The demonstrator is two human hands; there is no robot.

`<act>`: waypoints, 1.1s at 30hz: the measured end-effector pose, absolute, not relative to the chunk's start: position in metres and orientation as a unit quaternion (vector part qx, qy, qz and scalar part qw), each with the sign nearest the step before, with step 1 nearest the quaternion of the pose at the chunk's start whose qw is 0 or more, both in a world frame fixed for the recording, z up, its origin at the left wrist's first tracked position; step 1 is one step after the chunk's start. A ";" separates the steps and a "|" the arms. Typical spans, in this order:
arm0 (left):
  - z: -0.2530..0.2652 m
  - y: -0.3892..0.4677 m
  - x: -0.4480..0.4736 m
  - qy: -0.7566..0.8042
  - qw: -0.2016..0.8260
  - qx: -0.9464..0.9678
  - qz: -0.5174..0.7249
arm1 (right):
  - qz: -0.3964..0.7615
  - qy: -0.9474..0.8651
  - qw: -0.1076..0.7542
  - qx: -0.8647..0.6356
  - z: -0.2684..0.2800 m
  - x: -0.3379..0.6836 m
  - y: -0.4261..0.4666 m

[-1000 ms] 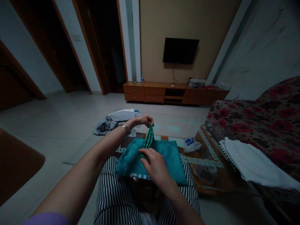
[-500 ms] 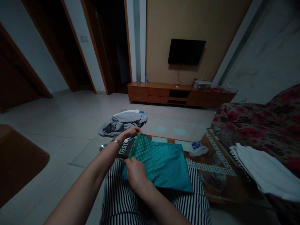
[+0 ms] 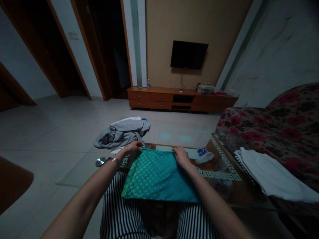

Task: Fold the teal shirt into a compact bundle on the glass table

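A teal garment with a green checked pattern and a thin white line (image 3: 159, 176) lies spread in a folded rectangle across the lap, over striped trousers (image 3: 117, 205). My left hand (image 3: 136, 146), with bangles at the wrist, is closed on its far left corner. At the far edge, further right, my right hand (image 3: 181, 156) has its fingers curled over the cloth. Beyond my left hand is a heap of grey and white clothes (image 3: 122, 132).
A glass-topped table (image 3: 219, 176) with a key-pattern border reaches under the garment. On it are a blue-and-white plastic packet (image 3: 204, 154) and a clear bag (image 3: 223, 187). White folded clothes (image 3: 271, 172) lie to the right, by a flowered sofa (image 3: 259, 122).
My right hand has moved from the garment's near left side to its far edge on the right. The cloth's left part now lies flatter and wider. The view has shifted slightly right.
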State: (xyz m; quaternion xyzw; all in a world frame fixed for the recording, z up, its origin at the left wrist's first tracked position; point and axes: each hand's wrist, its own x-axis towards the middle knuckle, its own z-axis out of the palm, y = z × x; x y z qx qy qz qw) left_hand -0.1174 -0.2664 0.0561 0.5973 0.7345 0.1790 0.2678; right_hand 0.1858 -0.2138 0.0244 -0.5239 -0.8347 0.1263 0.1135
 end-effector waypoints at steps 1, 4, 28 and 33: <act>0.055 -0.256 -0.116 0.736 0.264 0.599 0.173 | 0.118 -0.823 0.104 -0.546 0.019 0.197 -0.199; 0.045 -0.233 -0.116 0.743 0.247 0.603 0.151 | 0.122 -0.797 0.095 -0.584 0.002 0.221 -0.171; -0.063 -0.297 -0.067 0.695 -0.044 0.717 0.016 | 0.143 -0.738 0.107 -0.651 -0.038 0.244 -0.156; -0.055 -0.293 -0.069 0.697 -0.042 0.714 0.043 | 0.200 -0.746 0.082 -0.630 -0.034 0.250 -0.145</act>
